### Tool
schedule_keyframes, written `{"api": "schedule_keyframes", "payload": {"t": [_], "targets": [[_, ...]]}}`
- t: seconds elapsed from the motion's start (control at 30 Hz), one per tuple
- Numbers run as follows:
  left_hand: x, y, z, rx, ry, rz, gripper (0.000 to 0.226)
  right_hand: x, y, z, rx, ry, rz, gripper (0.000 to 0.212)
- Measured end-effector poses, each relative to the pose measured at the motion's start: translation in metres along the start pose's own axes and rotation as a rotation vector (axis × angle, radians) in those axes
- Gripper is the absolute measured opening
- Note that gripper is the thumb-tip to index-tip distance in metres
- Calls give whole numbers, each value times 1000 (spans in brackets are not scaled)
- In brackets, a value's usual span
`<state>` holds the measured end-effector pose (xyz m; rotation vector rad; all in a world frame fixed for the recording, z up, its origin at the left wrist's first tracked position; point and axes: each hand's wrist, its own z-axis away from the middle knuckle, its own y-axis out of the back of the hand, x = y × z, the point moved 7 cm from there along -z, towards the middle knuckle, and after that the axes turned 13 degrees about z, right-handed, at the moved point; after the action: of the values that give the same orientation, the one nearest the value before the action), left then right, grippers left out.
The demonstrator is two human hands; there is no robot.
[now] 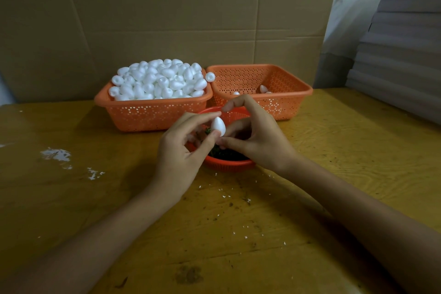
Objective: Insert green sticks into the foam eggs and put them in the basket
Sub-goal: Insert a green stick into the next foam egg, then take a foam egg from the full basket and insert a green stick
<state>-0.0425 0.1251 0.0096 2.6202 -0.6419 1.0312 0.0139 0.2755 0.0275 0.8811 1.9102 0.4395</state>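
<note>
While pinched by left fingers (202, 117) and right fingers (239, 125) (over bowl (229, 165)), egg (218, 126) before baskets (155, 116).

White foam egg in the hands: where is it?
Head view centre: white foam egg pinched in the left hand, right hand at its base, above the small round orange basket.

Left hand (177, 150) pinches foam egg (218, 126); right hand (260, 141) pinches its base, forefinger arched above.
</note>
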Motion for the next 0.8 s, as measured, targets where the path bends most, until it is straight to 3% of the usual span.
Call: {"api": "schedule_keyframes", "payload": {"t": [0.17,0.33,0.5,0.8], "targets": [[5,2,0,12,-17,-4,43,4,5,-1,63,-28,-12,54],[7,-1,3,6,6,3,28,22,35,-6,266,-153,-84,46],[6,-2,3,-6,3,-9,27,58,81,-8,450,-332,-7,44],[3,-2,4,2,31,-13,27,94,105,-8,514,-500,83,39]]}}
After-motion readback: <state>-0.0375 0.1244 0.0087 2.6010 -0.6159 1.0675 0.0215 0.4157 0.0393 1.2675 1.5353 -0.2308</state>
